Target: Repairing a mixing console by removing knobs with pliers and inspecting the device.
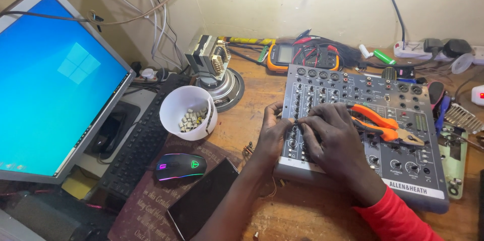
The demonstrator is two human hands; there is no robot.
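Two bare hands meet over a grey audio mixer (403, 170) lying flat on a worn wooden bench (302, 216). The left hand (275, 132) curls at the mixer's near-left edge, fingertips pinched on a small black knob (297, 121) among the rows of dials. The right hand (335, 138) lies across the panel beside it, fingers bent down onto that same knob — likely steadying it (the exact grip is hidden). Just beyond the right hand rest orange-handled pliers (385, 125) on the panel. Left of the left hand, a tilted white plastic cup (176, 107) holds small pale caps.
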